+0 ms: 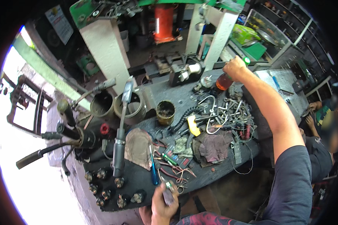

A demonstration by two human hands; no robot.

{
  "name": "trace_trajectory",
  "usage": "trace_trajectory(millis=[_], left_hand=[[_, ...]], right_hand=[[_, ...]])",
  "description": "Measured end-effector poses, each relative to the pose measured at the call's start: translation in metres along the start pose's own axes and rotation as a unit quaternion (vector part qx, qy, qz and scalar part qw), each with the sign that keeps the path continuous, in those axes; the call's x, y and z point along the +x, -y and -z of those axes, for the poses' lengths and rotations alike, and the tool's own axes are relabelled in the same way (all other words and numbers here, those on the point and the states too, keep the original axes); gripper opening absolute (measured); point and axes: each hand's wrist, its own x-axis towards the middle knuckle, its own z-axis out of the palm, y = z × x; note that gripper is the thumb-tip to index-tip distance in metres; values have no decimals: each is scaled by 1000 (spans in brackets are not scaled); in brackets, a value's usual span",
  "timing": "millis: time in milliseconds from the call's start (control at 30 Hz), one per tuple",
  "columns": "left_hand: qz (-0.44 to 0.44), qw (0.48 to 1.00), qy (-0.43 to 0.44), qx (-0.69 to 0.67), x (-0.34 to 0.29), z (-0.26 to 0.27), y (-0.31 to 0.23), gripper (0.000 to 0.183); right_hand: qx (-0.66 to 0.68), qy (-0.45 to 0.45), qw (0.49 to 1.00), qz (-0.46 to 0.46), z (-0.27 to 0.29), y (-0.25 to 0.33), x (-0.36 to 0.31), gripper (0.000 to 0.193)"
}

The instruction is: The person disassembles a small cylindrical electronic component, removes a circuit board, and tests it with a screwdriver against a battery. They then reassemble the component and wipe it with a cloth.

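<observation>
My right arm (279, 108) stretches across the bench, and my right hand (234, 68) is closed around a clear bottle (223, 82) with a green cap and red-amber liquid. The bottle stands on or just above the far side of the bench; I cannot tell which. Close to the near edge, my left hand (162, 205) grips a small part with a greyish body and a metallic, greenish end; its kind is not clear. Just beyond that hand lie a blue-handled screwdriver (154, 174) and some thin wires (182, 175).
Several dark, greasy parts (119, 182) stand at the near left corner. Behind them are metal cylinders (101, 104) holding tools and a grimy can (165, 112). Dirty rags (213, 147), a yellow-handled tool (193, 126) and loose bolts (229, 114) crowd the middle. Another person (321, 123) is at the right.
</observation>
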Motion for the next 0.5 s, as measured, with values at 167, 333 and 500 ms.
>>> trace_trajectory(millis=[167,333,500], left_hand=[[39,997,-4,70,19,-12,10,30],[28,998,51,35,29,-13,0,34],[56,989,124,-64,40,-20,2,35]], right_hand=[[-45,16,999,7,3,23,33,26],[-51,21,998,12,-15,18,28,36],[-53,4,999,-13,-34,21,19,54]])
